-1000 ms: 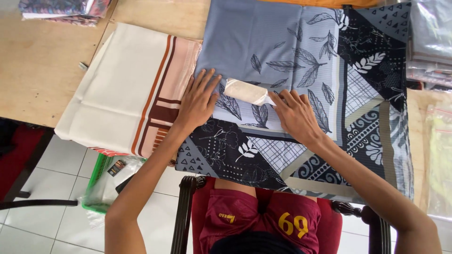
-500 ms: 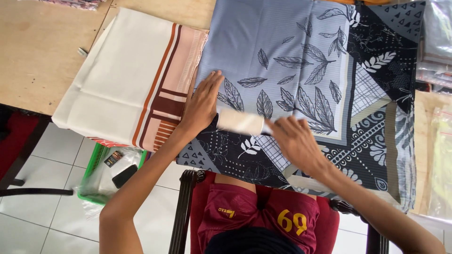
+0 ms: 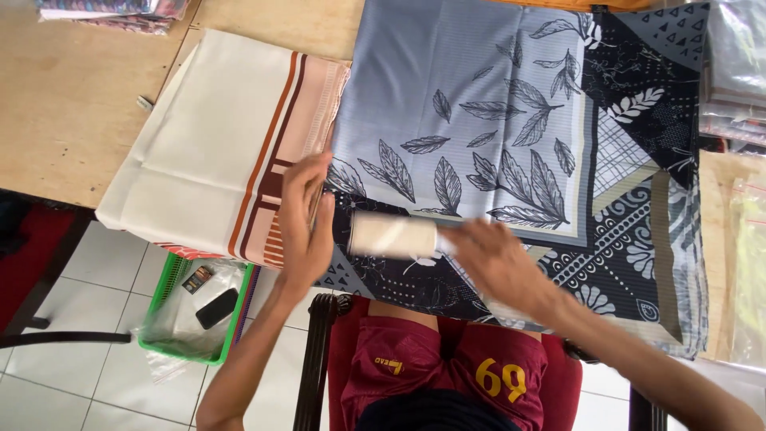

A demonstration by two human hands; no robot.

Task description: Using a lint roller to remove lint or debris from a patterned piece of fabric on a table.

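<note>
The right hand (image 3: 499,263) held a cream-coloured cylindrical roller (image 3: 393,236) by one end, fingers wrapped around what looked like its handle, though motion blur hid the exact grip. The roller lay crosswise on the near part of a grey and dark-navy printed cloth with a leaf pattern (image 3: 479,104), spread flat over the wooden table (image 3: 64,104). The left hand (image 3: 306,215) rested flat, fingers together and extended, pressing on the cloth's left edge just beside the roller's free end; it held nothing.

To the left of the printed cloth, touching it, lay a folded cream cloth with brown and rust stripes (image 3: 215,144), its near edge hanging over the table's rim. Under that edge, on the white tiled floor, stood a green plastic basket (image 3: 199,307) with clear plastic and a small dark object inside. At the far right were packets in clear wrapping (image 3: 738,72)
</note>
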